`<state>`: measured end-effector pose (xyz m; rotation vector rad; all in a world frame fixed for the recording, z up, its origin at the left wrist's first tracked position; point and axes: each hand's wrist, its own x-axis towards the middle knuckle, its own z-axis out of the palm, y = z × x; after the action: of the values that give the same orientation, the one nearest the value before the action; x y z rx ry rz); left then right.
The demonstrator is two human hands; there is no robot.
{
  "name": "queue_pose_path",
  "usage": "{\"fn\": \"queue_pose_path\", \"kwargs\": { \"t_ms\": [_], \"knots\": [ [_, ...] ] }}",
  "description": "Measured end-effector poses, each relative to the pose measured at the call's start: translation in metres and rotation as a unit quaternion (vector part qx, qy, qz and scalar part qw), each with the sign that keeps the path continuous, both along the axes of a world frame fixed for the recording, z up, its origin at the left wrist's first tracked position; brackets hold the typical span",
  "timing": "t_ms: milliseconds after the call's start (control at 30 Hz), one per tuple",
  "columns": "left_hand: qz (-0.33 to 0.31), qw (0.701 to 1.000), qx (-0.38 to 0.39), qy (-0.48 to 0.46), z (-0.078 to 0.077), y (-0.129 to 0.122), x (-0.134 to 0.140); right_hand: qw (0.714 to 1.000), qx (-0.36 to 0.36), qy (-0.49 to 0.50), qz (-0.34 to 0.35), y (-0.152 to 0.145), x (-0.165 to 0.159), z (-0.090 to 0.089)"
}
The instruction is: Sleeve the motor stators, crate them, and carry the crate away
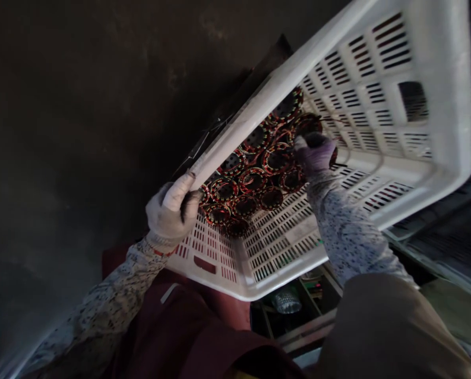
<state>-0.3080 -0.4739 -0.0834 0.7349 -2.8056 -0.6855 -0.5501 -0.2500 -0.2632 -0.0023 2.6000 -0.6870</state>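
Note:
A white plastic basket with slotted walls stands tilted in front of me. Inside it, rows of ring-shaped, wire-wound stators show red and yellowish wires around dark centres. My left hand, in a pale glove, is closed over the basket's left rim, thumb on top. My right hand, in a purple and white glove, reaches into the basket. Its fingers are curled at a stator on the right side of the rows and seem to grip it; the fingertips are partly hidden.
Below the basket are a dark open compartment with a clear ribbed container and a wooden strip. A dark, stained surface spreads out at the left. Dark racks or crates stand at the right.

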Motion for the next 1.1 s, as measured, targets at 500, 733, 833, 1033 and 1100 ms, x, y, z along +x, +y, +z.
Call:
{"fn": "queue_pose_path", "kwargs": {
  "t_ms": [500,733,833,1033,1100],
  "knots": [
    [-0.018,0.999,-0.004,0.028,0.000,-0.005,0.001,0.989,0.109,-0.062,0.077,0.036,0.014,-0.013],
    [-0.045,0.997,-0.035,0.050,-0.004,-0.007,0.003,0.986,0.145,-0.065,-0.043,0.106,0.023,0.030],
    [-0.041,0.998,-0.042,0.038,-0.005,-0.007,0.004,0.981,0.172,-0.067,-0.063,0.110,0.036,0.018],
    [-0.039,0.997,-0.055,0.028,-0.004,-0.007,0.003,0.979,0.175,-0.101,0.006,0.109,0.043,-0.018],
    [-0.041,0.997,-0.056,0.029,-0.003,-0.007,0.002,0.975,0.189,-0.109,0.027,0.110,0.045,-0.022]
  ]
}}
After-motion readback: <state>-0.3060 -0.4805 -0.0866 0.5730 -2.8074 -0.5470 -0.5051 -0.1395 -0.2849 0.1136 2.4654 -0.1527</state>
